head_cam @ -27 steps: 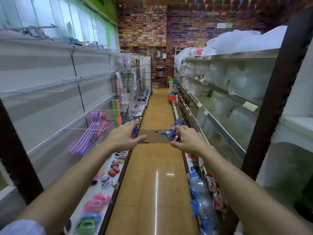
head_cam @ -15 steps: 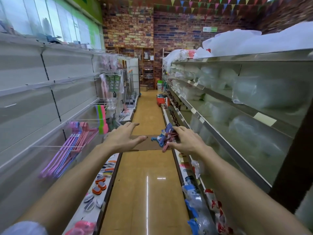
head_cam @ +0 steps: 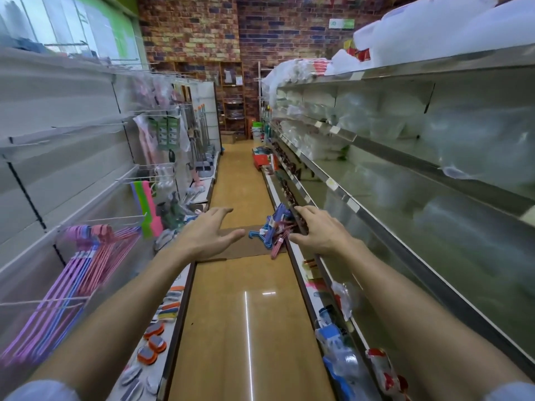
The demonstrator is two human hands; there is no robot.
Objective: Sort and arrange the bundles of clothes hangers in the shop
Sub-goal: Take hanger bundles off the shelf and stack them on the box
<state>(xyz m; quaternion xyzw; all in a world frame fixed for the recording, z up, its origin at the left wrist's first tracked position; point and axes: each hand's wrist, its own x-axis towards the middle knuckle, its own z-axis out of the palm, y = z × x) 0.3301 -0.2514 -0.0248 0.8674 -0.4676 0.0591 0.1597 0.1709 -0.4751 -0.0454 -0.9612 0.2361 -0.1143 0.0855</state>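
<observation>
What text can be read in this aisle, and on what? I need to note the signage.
None can be read.
Green wall sign: white marks, too blurred.
Shelf-edge price tags: too small.
Green hanging packets: print blurred.
Papers on the far rack: too small.
Red packets on the top shelf: blurred.

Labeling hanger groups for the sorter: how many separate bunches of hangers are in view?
2. A hanging bunch of pink and purple hangers on the left wall hooks; a mixed bunch lies down the aisle beyond the right hand. Blur may hide others.
</observation>
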